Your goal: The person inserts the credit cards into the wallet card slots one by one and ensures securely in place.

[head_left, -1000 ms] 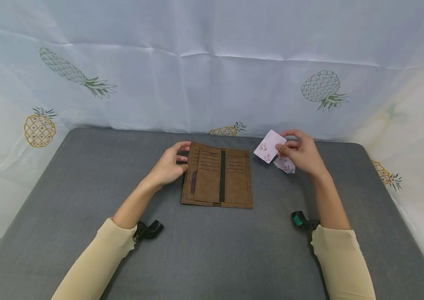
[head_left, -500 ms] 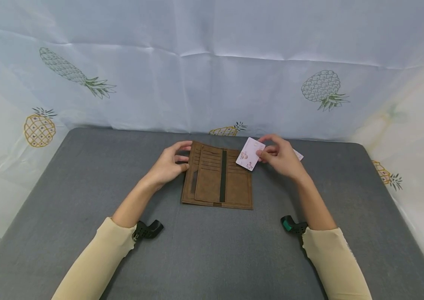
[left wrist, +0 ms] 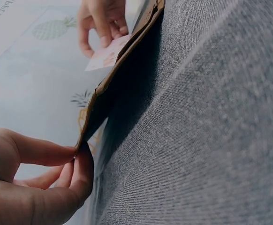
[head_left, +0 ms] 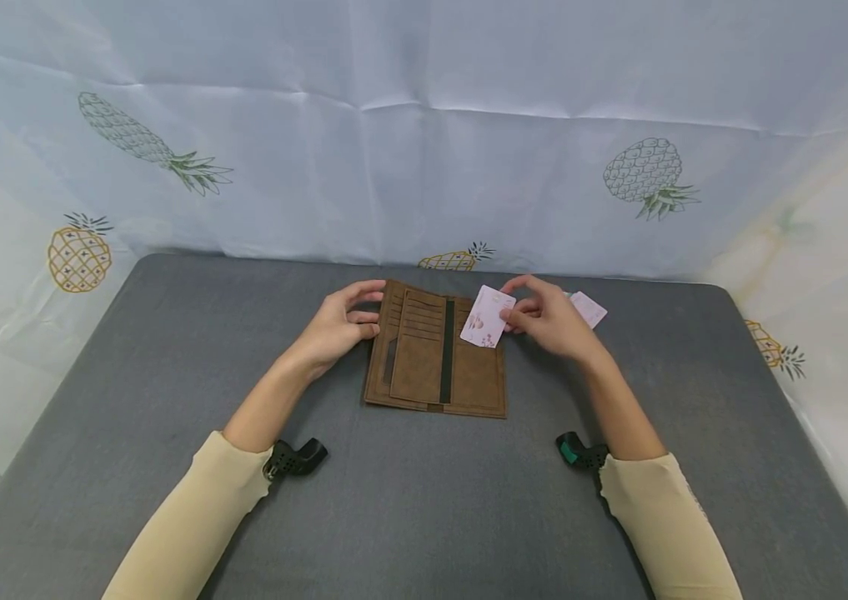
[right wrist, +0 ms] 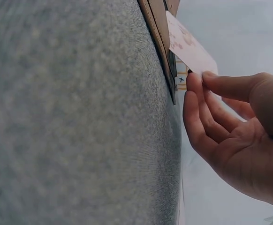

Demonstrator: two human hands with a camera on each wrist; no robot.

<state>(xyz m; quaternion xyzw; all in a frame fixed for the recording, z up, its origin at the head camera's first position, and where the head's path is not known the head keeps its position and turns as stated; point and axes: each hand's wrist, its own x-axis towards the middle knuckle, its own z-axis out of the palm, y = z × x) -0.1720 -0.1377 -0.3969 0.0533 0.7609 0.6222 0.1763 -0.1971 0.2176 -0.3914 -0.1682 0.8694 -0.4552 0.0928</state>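
wallet: lies open on the desk [head_left: 131, 433], at the middle of the far half
wallet [head_left: 434, 354] left edge: left hand [head_left: 333, 329] pinches it
card [head_left: 489, 317]: over the wallet's far right part, held by the right hand [head_left: 551, 321]
second card [head_left: 587, 308]: on the desk, right of the wallet, behind the right hand
cloth [head_left: 424, 142]: hangs behind the desk
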